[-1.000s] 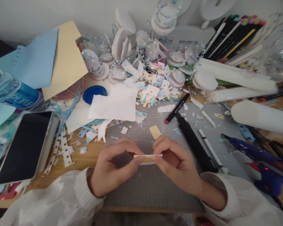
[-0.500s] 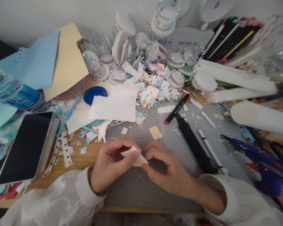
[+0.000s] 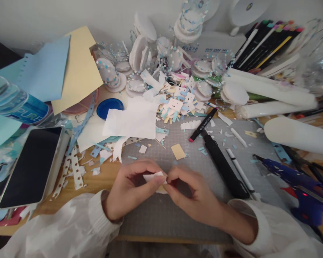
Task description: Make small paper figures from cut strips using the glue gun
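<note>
Between my two hands, just above the grey cutting mat [image 3: 150,218], is a small piece of white paper [image 3: 153,176]. My left hand [image 3: 136,190] pinches it, with the thumb laid over its face. The fingertips of my right hand [image 3: 192,191] close on its right edge, touching my left thumb tip. Much of the paper is hidden by my fingers, and a pale yellowish part shows below the thumb. Beyond my hands a small yellow paper rectangle [image 3: 178,152] lies flat on the mat.
Right of my hands lie a black pen-like tool [image 3: 224,166], a white pen [image 3: 239,170] and a blue glue gun [image 3: 293,179] with a red light. A phone [image 3: 32,166] rests at left near a water bottle [image 3: 18,104]. Paper cutouts [image 3: 176,104] pile up behind.
My right fingertips have moved in against my left thumb and now cover the paper's right corner, which stuck out before. The view has shifted slightly.
</note>
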A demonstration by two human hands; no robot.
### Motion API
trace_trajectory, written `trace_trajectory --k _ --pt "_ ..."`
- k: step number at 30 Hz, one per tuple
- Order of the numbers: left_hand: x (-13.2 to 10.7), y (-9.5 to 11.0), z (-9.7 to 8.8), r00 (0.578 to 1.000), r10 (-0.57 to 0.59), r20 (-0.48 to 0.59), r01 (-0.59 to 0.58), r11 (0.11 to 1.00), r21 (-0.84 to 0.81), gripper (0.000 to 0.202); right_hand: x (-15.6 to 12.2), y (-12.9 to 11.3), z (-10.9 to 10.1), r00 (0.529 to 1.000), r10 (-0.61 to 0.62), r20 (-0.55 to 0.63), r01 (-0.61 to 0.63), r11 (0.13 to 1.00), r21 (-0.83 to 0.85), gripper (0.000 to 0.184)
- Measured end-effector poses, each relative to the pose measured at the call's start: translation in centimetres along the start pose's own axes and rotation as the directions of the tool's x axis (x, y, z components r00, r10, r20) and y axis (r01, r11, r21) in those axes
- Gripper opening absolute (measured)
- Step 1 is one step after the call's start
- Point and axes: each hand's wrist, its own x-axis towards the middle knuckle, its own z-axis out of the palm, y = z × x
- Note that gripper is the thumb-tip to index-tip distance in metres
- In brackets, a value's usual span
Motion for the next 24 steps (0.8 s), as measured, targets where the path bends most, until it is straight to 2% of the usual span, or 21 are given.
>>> trace_trajectory --k 3,5,8,11,16,18,22,24 --pt "-0.3 -0.6 0.1 0.997 -0.066 -0.031 0.063 0.992 -0.105 0.021 -0.2 0.2 0.2 0.995 0.087 -0.05 -0.081 0.991 0.107 0.01" --pt "-0.4 -0.8 0.2 0.992 -0.122 -0.015 0.118 0.982 -0.15 0.026 -0.2 0.3 0.2 0.99 0.116 -0.078 -0.102 0.981 0.163 0.01" --pt "-0.4 -0.6 0.1 0.982 -0.186 0.03 0.188 0.977 -0.104 0.015 -0.2 0.3 0.1 0.986 0.143 -0.081 -0.121 0.966 0.227 0.009" --pt "-0.4 -0.3 0.0 0.971 -0.224 0.082 0.229 0.972 -0.056 0.014 -0.2 0.2 -0.1 0.988 0.143 -0.055 -0.123 0.954 0.273 0.009" --pt "-0.2 -0.2 -0.2 0.943 -0.249 0.222 0.264 0.964 -0.041 0.005 0.1 0.4 -0.5 0.986 0.142 -0.087 -0.123 0.973 0.195 0.012" --pt "0.1 -0.1 -0.3 0.959 -0.229 0.168 0.247 0.965 -0.093 0.008 0.2 0.4 -0.7 0.988 0.132 -0.085 -0.117 0.98 0.163 0.017" --pt "0.4 0.4 -0.6 0.983 -0.177 -0.057 0.166 0.974 -0.157 0.015 0.0 0.0 -0.8 0.989 0.132 -0.068 -0.125 0.987 0.097 0.021" --pt "0.1 0.6 -0.8 0.985 -0.157 -0.069 0.148 0.981 -0.126 0.017 -0.4 -0.3 -0.8 0.989 0.143 -0.042 -0.143 0.99 0.02 0.022"
